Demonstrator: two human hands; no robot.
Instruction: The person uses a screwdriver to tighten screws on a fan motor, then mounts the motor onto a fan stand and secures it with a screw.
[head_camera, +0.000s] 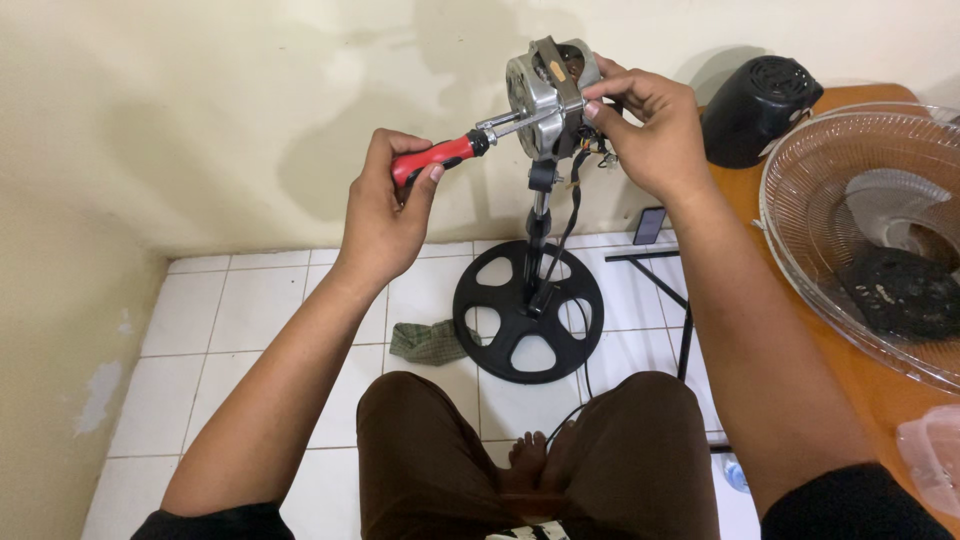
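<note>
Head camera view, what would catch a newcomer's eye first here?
Top centre, a bare metal fan motor stands on a pole over a round black base. The left hand holds a red-handled screwdriver to it while the right hand steadies it. At right, a clear fan grille lies on an orange table.

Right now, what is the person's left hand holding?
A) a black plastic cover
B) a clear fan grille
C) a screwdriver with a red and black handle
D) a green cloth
C: the left hand grips the red-and-black-handled screwdriver, its shaft reaching the silver metal fan motor that the right hand steadies.
</note>
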